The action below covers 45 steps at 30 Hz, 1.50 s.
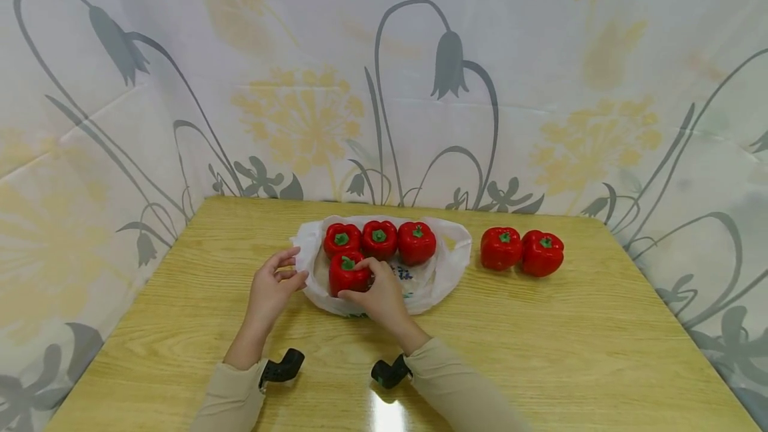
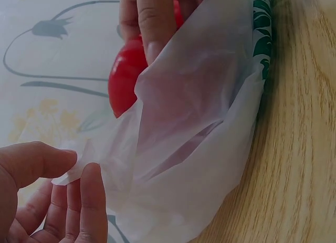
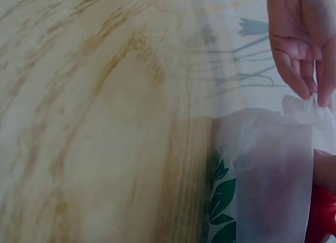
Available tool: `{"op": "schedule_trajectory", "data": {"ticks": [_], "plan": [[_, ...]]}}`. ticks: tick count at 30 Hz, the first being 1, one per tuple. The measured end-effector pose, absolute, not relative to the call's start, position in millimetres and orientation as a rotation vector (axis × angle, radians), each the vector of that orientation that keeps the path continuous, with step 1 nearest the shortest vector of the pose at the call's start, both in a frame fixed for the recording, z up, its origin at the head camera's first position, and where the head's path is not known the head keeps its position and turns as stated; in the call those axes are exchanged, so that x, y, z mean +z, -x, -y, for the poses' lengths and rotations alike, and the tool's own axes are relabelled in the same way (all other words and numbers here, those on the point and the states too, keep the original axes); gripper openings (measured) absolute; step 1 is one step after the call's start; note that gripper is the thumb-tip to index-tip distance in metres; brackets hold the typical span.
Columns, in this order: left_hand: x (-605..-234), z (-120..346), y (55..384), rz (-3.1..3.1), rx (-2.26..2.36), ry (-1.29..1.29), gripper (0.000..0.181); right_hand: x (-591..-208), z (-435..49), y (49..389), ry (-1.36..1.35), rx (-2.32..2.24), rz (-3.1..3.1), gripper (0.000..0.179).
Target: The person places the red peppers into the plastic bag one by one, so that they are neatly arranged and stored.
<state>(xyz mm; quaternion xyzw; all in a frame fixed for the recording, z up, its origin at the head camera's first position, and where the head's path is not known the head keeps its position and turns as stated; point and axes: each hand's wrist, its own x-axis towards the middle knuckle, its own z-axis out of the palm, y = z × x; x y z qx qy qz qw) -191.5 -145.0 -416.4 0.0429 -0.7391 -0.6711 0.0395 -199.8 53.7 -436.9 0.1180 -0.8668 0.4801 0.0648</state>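
Observation:
A white, thin plastic bag (image 1: pixel 451 260) lies spread open on the table, with a green leaf pattern low on its side. My left hand (image 1: pixel 273 291) pinches the bag's left edge between thumb and fingers. Inside the bag, my right hand (image 1: pixel 385 295) grips a red bell pepper (image 1: pixel 343 280) with a green stem, thumb at its near side. Behind it, three more red bell peppers stand in a row: one at left (image 1: pixel 343 239), one in the middle (image 1: pixel 380 239) and one at right (image 1: pixel 417 244). In the left wrist view, the bag's wall partly hides the gripped pepper (image 2: pixel 125 75).
Two red bell peppers, a left one (image 1: pixel 501 249) and a right one (image 1: pixel 542 254), stand side by side on the wooden table (image 1: pixel 600 339), right of the bag. A flower-patterned cloth (image 1: pixel 510 119) hangs behind the table and along both sides.

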Motion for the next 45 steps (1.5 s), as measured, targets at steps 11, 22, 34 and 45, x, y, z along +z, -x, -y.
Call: {"op": "schedule_trajectory", "data": {"ticks": [11, 22, 34, 45], "plan": [[-415.4, 144.3, 191.5, 2.277, -2.073, -0.139, 0.046, -439.7, -55.7, 198.1, -0.538, 1.578, 2.543, 0.034], [-415.9, 144.2, 191.1, 2.283, -2.068, -0.127, 0.046, -439.7, -51.6, 196.4, -0.499, 1.676, 2.538, 0.035], [-413.6, 143.4, 191.5, 2.299, -2.052, -0.142, 0.046, -432.5, -66.9, 183.6, -0.484, 1.892, 2.355, 0.032], [-415.6, 142.8, 190.5, 2.309, -2.034, -0.133, 0.045, -419.5, -88.4, 169.0, -0.477, 1.888, 2.194, 0.028]]}}
